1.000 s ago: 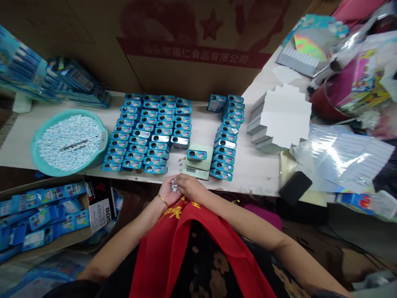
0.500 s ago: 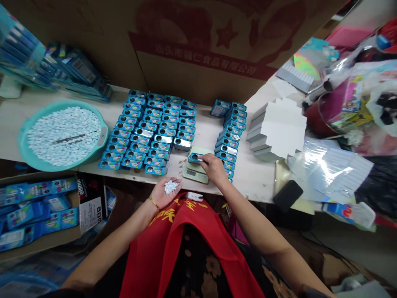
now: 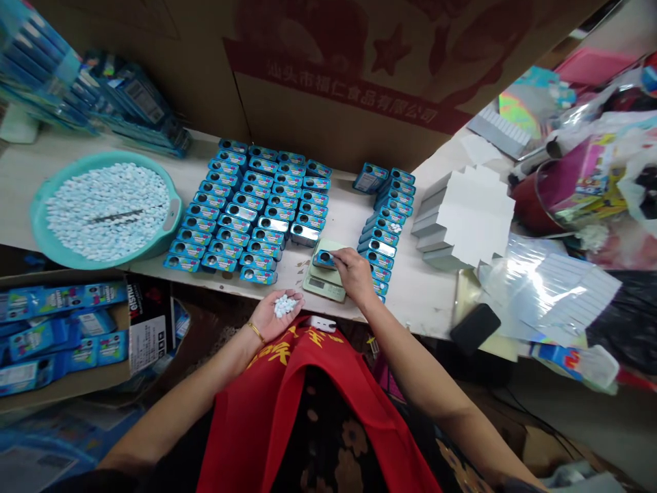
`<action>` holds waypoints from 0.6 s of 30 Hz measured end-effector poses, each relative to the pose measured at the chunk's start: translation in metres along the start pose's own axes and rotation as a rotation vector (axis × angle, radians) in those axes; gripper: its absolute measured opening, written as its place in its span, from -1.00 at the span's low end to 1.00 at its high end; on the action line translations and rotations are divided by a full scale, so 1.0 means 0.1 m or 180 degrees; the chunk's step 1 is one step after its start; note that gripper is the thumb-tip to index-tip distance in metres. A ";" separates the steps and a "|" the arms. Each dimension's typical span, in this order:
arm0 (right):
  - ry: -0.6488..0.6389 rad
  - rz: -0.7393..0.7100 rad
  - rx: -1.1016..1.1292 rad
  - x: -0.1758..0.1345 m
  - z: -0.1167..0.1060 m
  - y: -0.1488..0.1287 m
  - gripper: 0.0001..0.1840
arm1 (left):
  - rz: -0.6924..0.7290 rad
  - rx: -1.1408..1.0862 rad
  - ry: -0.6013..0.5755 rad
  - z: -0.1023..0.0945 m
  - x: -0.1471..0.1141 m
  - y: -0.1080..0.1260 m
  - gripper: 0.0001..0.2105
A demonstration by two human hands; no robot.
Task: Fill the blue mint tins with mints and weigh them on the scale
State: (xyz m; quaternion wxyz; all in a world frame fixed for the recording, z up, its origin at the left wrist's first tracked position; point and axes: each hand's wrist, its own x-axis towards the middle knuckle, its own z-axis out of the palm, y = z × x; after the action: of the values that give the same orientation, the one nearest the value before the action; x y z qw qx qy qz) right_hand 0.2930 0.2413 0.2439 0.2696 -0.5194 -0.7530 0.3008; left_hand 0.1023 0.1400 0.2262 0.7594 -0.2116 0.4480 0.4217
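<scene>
My left hand is palm up and cupped under a small heap of pale blue-white candies, just off the table's front edge. With its fingertips my right hand pinches the right end of a small blue tin. This tin is over the plate of a pale green scale; whether it still touches the plate I cannot tell. A dark round opening shows in the tin's top. Rows of similar blue tins stand left of the scale, and another column of tins stands to its right.
A turquoise basin full of candies stands at the left. Behind the tins rises a large cardboard box. White folded card, a black phone-like object and plastic sheets lie right. Below left is an open carton of blue packs.
My right fingers have gone from just above the tin's opening to gripping its right end. The left hand still holds the candies. The whole view has shifted slightly.
</scene>
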 end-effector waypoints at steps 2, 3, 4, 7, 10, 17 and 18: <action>0.0048 0.0026 0.0204 -0.14 -0.02 -0.08 -0.78 | -0.0034 0.0086 0.0012 0.00 0.01 -0.02 -0.85; -0.0038 0.0015 0.0316 -0.22 -0.01 -0.14 -0.79 | -0.0067 0.0167 0.0001 -0.01 0.02 -0.03 -0.85; -0.0224 -0.0025 0.0437 -0.32 0.02 -0.21 -0.80 | -0.0109 0.0268 -0.0019 -0.02 0.03 -0.05 -0.85; -0.1137 -0.0303 0.0807 -0.59 0.15 -0.45 -0.83 | -0.0254 0.0562 -0.0122 -0.04 0.07 -0.10 -0.85; -0.1796 -0.0536 0.0961 -0.72 0.26 -0.60 -0.83 | -0.0395 0.0739 -0.0181 -0.03 0.09 -0.16 -0.85; -0.1940 -0.0769 0.0626 -0.71 0.25 -0.60 -0.82 | -0.0514 0.0778 -0.0191 -0.01 0.10 -0.22 -0.83; -0.1914 -0.0770 0.0633 -0.72 0.24 -0.59 -0.82 | -0.0516 0.0772 -0.0201 -0.01 0.11 -0.21 -0.83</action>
State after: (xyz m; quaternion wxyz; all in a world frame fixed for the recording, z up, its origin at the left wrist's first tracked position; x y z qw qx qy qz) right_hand 0.2620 0.1530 0.2641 0.1185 -0.2856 -0.8219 0.4784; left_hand 0.1219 0.1320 0.2151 0.8247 -0.1405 0.4529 0.3083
